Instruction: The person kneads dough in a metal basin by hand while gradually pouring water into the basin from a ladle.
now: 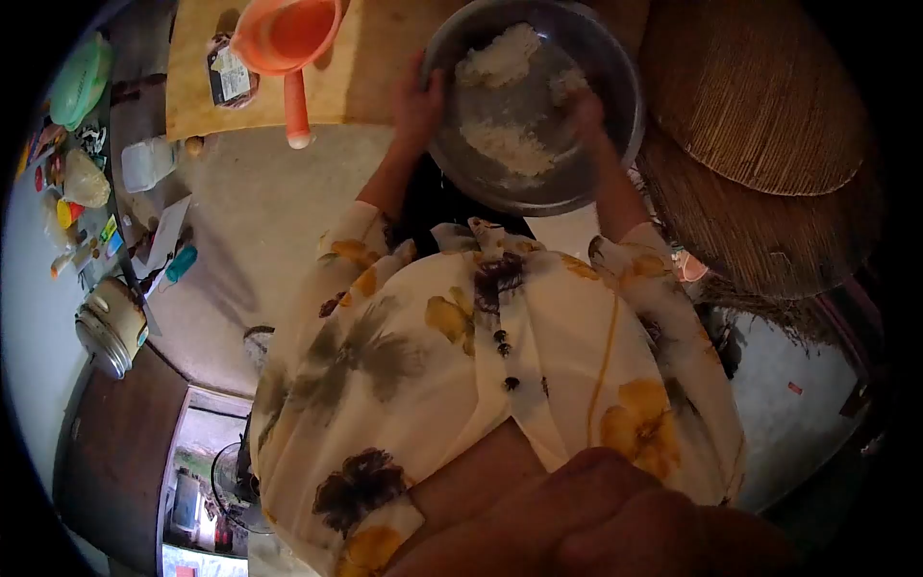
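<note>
A wide metal bowl [630, 135] is at the top centre, partly past the upper edge of the view. In it lie a pale, crumbly lump of what looks like dough or moist flour [505, 58] and a second pale heap [510, 147]. My left hand [419, 108] holds the bowl's left rim, thumb up along the side. Inside the bowl at the right, my right hand [586, 120] has its fingers closed on a smaller clump of the same pale stuff [567, 85]. Its fingertips are blurred and partly hidden.
Left of the bowl, an orange long-handled dipper [296, 91] and a labelled packet [229, 77] rest on a wooden table [380, 58]. Round woven mats [769, 106] are stacked at the right. A clear plastic tub [149, 163] and a lidded pot [111, 322] stand further left.
</note>
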`<state>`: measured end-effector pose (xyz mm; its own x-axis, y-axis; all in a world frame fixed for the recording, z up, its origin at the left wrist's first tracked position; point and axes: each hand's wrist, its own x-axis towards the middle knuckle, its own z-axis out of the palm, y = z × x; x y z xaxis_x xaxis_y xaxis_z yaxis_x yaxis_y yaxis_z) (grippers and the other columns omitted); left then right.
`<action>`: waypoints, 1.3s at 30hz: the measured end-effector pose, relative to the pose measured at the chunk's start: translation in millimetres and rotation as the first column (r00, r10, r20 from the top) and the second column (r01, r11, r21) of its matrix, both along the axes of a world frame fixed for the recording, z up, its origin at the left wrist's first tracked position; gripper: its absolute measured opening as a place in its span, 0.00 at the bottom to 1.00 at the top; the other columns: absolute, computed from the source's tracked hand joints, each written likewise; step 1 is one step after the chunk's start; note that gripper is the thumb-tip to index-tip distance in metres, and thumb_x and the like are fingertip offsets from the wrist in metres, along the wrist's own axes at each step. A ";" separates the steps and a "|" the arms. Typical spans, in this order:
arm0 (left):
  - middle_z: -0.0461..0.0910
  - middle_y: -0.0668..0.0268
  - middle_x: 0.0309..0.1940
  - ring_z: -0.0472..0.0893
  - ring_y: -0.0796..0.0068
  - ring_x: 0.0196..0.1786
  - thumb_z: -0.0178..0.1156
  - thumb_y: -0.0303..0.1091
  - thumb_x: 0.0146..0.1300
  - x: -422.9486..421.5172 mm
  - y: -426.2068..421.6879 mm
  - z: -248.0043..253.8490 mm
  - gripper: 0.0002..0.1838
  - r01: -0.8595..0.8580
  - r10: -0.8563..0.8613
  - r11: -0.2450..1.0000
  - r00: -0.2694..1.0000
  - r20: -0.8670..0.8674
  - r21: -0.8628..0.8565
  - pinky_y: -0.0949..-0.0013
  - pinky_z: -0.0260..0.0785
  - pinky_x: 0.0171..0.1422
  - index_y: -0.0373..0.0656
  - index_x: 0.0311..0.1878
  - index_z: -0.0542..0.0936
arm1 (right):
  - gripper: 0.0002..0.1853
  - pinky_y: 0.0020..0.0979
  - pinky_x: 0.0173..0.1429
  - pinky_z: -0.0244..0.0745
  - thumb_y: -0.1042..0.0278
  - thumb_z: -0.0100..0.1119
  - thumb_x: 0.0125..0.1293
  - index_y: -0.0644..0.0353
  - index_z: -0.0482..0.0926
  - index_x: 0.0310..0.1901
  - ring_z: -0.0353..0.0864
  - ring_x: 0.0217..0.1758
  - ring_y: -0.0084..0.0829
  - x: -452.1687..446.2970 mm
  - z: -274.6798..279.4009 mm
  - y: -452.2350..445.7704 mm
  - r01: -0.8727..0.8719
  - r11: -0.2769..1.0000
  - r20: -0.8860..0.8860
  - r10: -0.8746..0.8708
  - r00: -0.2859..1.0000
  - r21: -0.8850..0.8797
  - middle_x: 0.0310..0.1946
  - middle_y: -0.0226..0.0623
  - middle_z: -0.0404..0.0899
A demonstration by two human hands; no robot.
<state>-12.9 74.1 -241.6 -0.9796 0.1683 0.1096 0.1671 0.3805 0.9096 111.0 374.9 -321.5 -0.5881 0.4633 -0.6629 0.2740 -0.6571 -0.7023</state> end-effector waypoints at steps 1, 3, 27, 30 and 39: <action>0.83 0.48 0.41 0.84 0.51 0.44 0.59 0.36 0.64 -0.2 0.5 4.4 0.23 -0.002 0.002 1.000 1.000 0.000 -0.002 0.56 0.75 0.49 0.38 0.60 0.74 | 0.10 0.40 0.43 0.79 0.68 0.54 0.63 0.66 0.80 0.37 0.81 0.39 0.32 -4.4 17.3 -34.7 0.067 0.996 0.010 -0.068 0.998 0.058 0.35 0.39 0.80; 0.83 0.48 0.40 0.84 0.51 0.43 0.59 0.36 0.64 0.7 1.8 15.2 0.23 0.011 -0.010 1.000 1.000 0.030 -0.006 0.56 0.75 0.48 0.38 0.60 0.74 | 0.10 0.39 0.43 0.79 0.68 0.54 0.63 0.65 0.81 0.38 0.81 0.39 0.32 10.5 36.9 -78.0 -0.417 0.819 0.192 0.370 0.909 0.395 0.35 0.40 0.81; 0.83 0.49 0.39 0.84 0.52 0.40 0.61 0.38 0.62 2.0 3.0 3.9 0.22 -0.009 0.004 1.000 0.980 0.200 0.024 0.56 0.75 0.44 0.41 0.59 0.75 | 0.14 0.46 0.52 0.78 0.60 0.51 0.66 0.58 0.84 0.41 0.82 0.48 0.50 13.0 18.7 -126.2 -0.864 -0.014 0.661 0.650 0.375 0.504 0.45 0.48 0.82; 0.82 0.49 0.35 0.84 0.51 0.37 0.61 0.37 0.62 -3.3 7.1 -9.0 0.21 0.012 -0.009 0.993 1.000 -0.026 0.120 0.55 0.74 0.41 0.43 0.58 0.75 | 0.15 0.47 0.52 0.78 0.59 0.53 0.65 0.62 0.84 0.39 0.84 0.46 0.47 3.7 55.4 -46.6 -0.734 0.296 0.312 0.763 0.567 0.611 0.41 0.49 0.83; 0.82 0.48 0.34 0.84 0.50 0.37 0.60 0.36 0.63 4.0 6.4 3.9 0.22 -0.024 0.024 1.000 1.000 0.016 -0.003 0.55 0.75 0.42 0.41 0.60 0.74 | 0.18 0.45 0.48 0.80 0.55 0.54 0.65 0.62 0.83 0.44 0.86 0.41 0.44 42.9 47.6 -79.0 -0.811 -0.479 0.906 0.398 0.141 0.336 0.36 0.49 0.84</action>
<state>-8.9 80.5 -237.7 -0.9850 0.1450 0.0937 0.1436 0.3871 0.9108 153.8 295.8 -273.9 -0.8352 0.0628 -0.5464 0.1726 0.9732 -0.1519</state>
